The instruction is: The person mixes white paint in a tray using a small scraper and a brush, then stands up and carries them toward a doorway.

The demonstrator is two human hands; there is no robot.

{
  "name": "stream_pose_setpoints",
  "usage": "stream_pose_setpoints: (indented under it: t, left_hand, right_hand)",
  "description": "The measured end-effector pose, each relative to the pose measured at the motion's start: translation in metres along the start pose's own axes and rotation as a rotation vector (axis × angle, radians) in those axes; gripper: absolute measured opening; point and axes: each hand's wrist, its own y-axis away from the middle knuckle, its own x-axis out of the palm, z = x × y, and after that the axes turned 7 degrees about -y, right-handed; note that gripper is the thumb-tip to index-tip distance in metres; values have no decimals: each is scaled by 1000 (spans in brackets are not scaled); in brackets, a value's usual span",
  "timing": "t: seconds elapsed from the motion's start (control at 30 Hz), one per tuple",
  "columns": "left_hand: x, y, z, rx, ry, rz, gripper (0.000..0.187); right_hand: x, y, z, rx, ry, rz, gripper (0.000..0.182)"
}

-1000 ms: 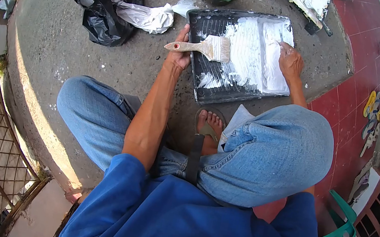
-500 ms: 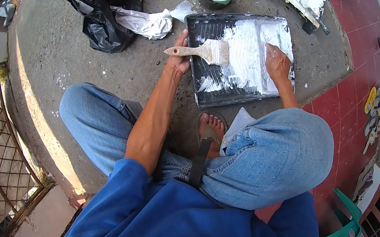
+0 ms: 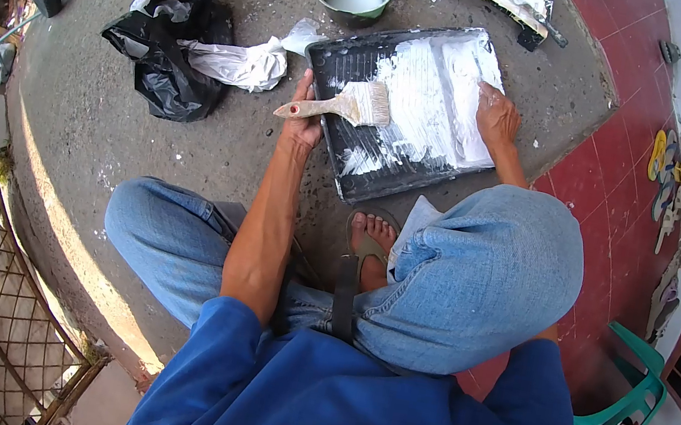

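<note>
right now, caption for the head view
Left hand steadies a black paint tray with a brush across it, right hand over the white paint.

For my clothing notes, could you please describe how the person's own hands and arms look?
The left hand and right hand wear no gloves. The plain blue sleeves are short, leaving the forearms uncovered. No watch shows on either wrist.

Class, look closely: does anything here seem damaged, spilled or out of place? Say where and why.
The round green bowl beyond the tray looks damaged: its far rim is jagged, not an even curve. The grey concrete floor also looks splashed, with scattered white spots that resemble the white coating in the black ribbed tray.
</note>
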Motion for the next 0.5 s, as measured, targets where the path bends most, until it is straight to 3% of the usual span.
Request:
stream_pose_setpoints:
  t: [0.03, 0.2, 0.43, 0.5]
  left_hand:
    - [-1, -2, -1, 11, -17, 8, 66]
    - [-4, -4, -1, -38, 66, 26, 60]
    - [-9, -6, 2, -18, 41, 25, 62]
    - [-4, -1, 2, -24, 25, 13, 62]
  right_hand:
    - [0, -13, 0, 52, 5, -23, 21]
    - [20, 6, 5, -198, -77, 60, 24]
    - [12, -31, 6, -2, -103, -26, 22]
    - [32, -25, 1, -144, -122, -6, 23]
